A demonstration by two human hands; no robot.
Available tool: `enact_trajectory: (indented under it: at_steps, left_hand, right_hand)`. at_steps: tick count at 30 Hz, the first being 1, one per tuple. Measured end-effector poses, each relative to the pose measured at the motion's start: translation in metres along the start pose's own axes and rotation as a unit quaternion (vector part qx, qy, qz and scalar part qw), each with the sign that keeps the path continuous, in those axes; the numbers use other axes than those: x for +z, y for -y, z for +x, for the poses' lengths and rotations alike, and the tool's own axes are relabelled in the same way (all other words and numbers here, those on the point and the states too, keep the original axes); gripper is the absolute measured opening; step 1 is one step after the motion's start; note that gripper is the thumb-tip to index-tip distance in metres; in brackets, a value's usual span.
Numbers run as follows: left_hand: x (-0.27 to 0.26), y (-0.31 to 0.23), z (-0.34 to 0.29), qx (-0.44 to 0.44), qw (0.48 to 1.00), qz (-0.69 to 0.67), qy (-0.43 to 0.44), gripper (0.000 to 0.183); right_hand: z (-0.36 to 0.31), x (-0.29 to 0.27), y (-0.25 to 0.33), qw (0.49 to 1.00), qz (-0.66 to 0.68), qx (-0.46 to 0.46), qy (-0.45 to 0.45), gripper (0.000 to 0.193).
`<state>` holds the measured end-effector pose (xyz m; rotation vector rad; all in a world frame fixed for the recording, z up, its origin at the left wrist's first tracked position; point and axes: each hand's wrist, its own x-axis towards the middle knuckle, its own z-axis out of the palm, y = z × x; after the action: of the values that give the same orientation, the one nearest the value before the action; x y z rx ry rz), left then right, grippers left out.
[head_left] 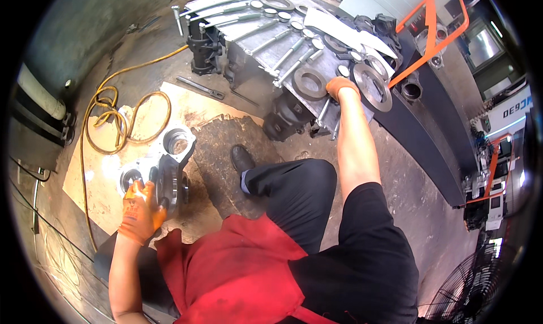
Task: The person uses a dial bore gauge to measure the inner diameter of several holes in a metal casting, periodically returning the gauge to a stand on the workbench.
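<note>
My left hand [138, 212], in an orange glove, grips a machined metal housing [168, 174] with round bores at the lower left. Its fingers lie over the rim of the nearer bore. My right arm stretches forward to the metal table [242, 31]. There my right hand [343, 88], also gloved, is closed around the handle of a dial bore gauge [342, 71]. The round dial shows beyond the fingers and the rod on the near side; the fingers are partly hidden. A thick steel ring [309, 84] lies just left of that hand, a larger ring [372, 87] to its right.
More dial bore gauges [291, 57] lie in a row on the table, with white paper [334, 27] behind them. A yellow hose [106, 117] coils over cardboard [93, 179] at the left. Dark castings [205, 49] stand by the table. An orange frame [431, 27] rises at the right; a fan [472, 290] stands lower right.
</note>
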<state>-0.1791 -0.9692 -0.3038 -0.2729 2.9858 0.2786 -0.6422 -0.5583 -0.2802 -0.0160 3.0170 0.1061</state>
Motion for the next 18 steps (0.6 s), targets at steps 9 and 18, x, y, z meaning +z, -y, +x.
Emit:
enact_trajectory:
  at_steps: [9, 18]
  left_hand:
    - [0.004, 0.005, 0.004, 0.043, 0.997, -0.017, -0.068, 0.056]
    - [0.005, 0.010, 0.003, 0.040, 0.998, -0.042, -0.038, 0.057]
  right_hand:
    - [0.026, -0.044, 0.118, 0.979, 0.192, -0.071, -0.015, 0.053]
    - [0.058, -0.013, 0.181, 0.994, 0.096, -0.025, -0.040, 0.044]
